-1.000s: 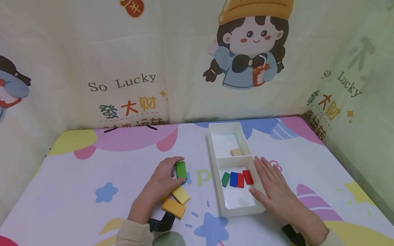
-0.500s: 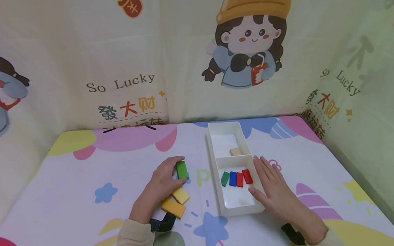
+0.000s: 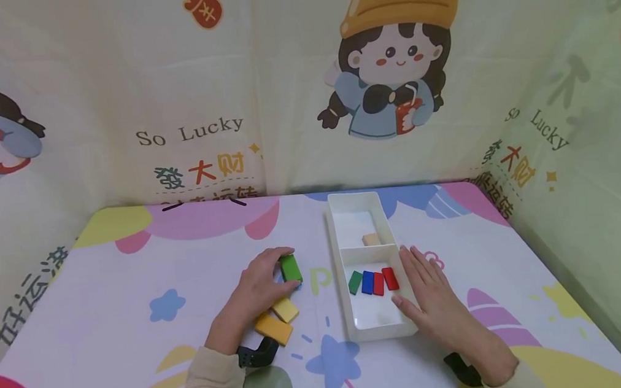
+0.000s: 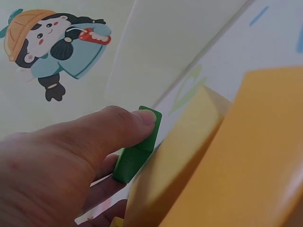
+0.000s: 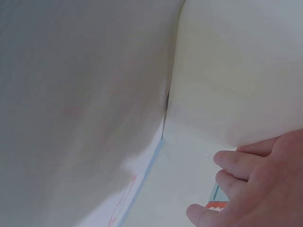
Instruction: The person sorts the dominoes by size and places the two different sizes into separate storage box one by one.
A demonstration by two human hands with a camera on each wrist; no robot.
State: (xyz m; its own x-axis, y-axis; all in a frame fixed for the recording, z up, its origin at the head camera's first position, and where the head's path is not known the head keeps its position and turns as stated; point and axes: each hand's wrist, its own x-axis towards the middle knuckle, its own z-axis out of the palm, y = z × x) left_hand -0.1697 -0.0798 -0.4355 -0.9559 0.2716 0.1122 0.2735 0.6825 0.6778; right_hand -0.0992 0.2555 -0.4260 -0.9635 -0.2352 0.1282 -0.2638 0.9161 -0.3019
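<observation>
Left hand (image 3: 257, 285) pinching green block (image 3: 291, 269), right hand (image 3: 431, 294) apart

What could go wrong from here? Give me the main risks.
The green block might slip, since the left hand pinches it just by its ends.

The pale yellow block and orange block lie close by that hand, which could knock them.

The white box could shift if the right hand, set along its side, pushes.

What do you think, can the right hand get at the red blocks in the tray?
Probably yes: the right hand looks empty, at the side of the tray, and nothing covers the red blocks.
</observation>
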